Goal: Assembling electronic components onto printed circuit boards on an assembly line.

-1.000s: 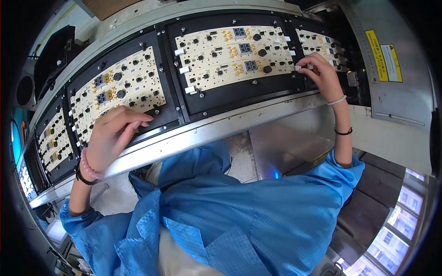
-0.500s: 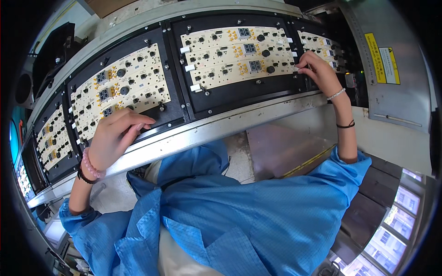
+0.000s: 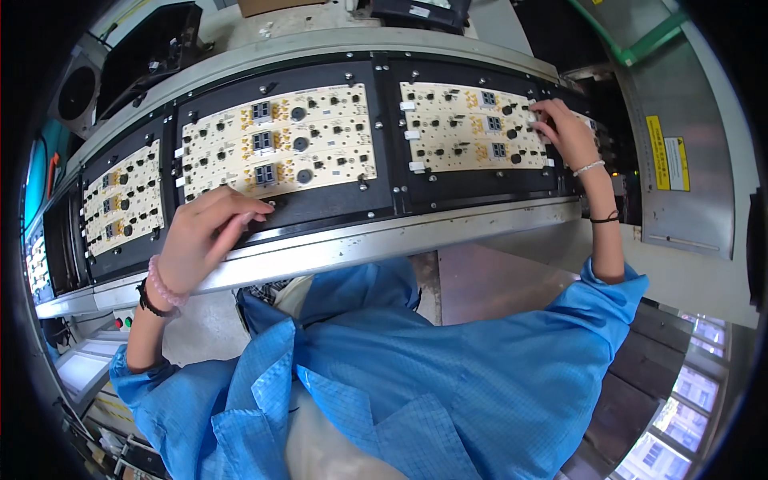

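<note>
Cream circuit boards (image 3: pixel 344 144) lie in a black frame, with digit displays, round black parts and small yellow parts on them. A second framed set of boards (image 3: pixel 436 134) is further right, with white connectors along its left side. My left hand (image 3: pixel 204 240) is closed, thumb and fingertips together, over the black border just below the left set. Anything in those fingers is too small to make out. My right hand (image 3: pixel 570 138) is pinched at the right end of the right set, beside its edge parts; its fingertips hide whatever they hold.
A metal rail (image 3: pixel 336 250) runs along the front of the frames. Another set of boards (image 3: pixel 124 200) is at far left. A black monitor (image 3: pixel 152 60) stands behind the line, and a grey metal cabinet (image 3: pixel 704 200) with yellow labels is at right.
The framed boards appear further right in view, as does the background, so my view has shifted too. My right hand is now higher along the right set's edge; my left hand stays pinched.
</note>
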The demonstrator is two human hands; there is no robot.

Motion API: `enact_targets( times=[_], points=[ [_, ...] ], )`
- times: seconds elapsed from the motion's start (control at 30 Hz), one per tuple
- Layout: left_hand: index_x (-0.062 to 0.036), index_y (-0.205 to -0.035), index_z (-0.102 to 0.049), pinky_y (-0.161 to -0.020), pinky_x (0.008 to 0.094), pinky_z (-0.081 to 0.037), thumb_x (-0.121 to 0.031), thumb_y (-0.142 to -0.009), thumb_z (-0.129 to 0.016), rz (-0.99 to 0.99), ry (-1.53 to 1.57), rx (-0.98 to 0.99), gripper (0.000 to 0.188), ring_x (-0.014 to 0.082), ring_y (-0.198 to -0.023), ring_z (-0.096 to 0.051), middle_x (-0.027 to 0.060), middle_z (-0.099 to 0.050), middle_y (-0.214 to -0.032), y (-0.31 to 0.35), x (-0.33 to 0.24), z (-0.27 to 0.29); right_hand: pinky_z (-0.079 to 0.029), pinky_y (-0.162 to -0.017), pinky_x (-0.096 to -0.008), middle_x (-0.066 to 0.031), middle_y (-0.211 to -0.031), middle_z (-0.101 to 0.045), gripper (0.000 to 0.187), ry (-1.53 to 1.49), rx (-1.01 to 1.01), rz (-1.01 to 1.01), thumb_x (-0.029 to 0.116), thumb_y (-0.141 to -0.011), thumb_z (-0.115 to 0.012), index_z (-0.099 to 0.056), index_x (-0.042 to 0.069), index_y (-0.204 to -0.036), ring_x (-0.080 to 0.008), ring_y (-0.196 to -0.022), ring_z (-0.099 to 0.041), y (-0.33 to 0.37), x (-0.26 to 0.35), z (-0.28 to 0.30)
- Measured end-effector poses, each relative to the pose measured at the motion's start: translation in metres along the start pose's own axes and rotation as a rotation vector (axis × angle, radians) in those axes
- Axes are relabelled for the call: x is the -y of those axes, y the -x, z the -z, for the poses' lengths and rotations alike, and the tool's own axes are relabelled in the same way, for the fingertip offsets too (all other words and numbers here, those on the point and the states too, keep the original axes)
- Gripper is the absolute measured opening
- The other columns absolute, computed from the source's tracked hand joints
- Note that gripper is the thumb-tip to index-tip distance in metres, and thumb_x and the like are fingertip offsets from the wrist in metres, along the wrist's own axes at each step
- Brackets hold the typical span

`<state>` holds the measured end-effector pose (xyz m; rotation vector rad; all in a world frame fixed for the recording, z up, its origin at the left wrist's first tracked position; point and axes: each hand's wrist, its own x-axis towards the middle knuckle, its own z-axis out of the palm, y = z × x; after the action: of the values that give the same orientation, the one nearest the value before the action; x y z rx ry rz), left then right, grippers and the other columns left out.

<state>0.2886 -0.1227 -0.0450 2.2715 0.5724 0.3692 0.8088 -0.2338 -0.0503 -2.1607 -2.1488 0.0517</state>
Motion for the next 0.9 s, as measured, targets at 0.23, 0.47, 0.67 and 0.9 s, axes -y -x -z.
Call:
enact_targets(
  times=[0.23, 0.47, 0.67, 0.9],
  points=[
    [-0.0019, -0.101, -0.064, -0.075, 0.0294, -0.048, 0.002, -0.087, -0.054, 0.073, -0.238, -0.187, 0.018, 0.022, -0.082, -0.06, 0.0103, -0.063, -0.091, 0.044, 0.041, 0.048, -0.046, -0.064, -0.0296, -0.007, -0.08, -0.058, 0.014, -0.035, 0.056, -0.061, 0.015, -0.086, -0.064, -0.057, 0.007, -0.095, -0.0211, -0.07, -0.057, -0.006, 0.016, 0.001],
    [-0.0033, -0.117, -0.056, -0.094, 0.0383, -0.043, -0.024, -0.089, -0.062, -0.044, -0.998, -0.662, 0.035, 0.0338, -0.112, -0.051, 0.0133, -0.055, -0.119, 0.015, 0.154, 0.159, -0.036, -0.059, -0.017, 0.0041, -0.084, -0.052, 0.013, -0.542, 0.002, -0.049, 0.005, -0.089, -0.059, -0.054, 0.005, -0.101, -0.002, -0.066, -0.042, -0.026, 0.087, 0.013],
    [0.0001, -0.108, -0.065, -0.09, 0.0335, -0.046, -0.029, -0.095, -0.053, 0.613, -0.478, -0.132, 0.034, 0.0267, -0.099, -0.061, 0.0142, -0.066, -0.107, -0.019, 0.246, 0.23, -0.041, -0.068, -0.0202, 0.0018, -0.088, -0.054, 0.014, -0.93, 0.11, 0.092, 0.01, -0.095, -0.05, -0.058, 0.003, -0.104, -0.005, -0.077, -0.05, -0.067, 0.163, 0.009],
    [-0.0022, -0.117, -0.064, -0.1, 0.0302, -0.04, -0.031, -0.094, -0.051, 0.554, -0.593, 0.214, 0.039, 0.0236, -0.108, -0.06, 0.0135, -0.065, -0.117, -0.043, 0.254, 0.241, -0.039, -0.061, -0.0175, -0.0002, -0.086, -0.063, 0.013, -1.007, 0.26, 0.125, 0.011, -0.095, -0.052, -0.061, 0.004, -0.102, -0.0019, -0.066, -0.047, -0.094, 0.209, -0.005]
  ],
)
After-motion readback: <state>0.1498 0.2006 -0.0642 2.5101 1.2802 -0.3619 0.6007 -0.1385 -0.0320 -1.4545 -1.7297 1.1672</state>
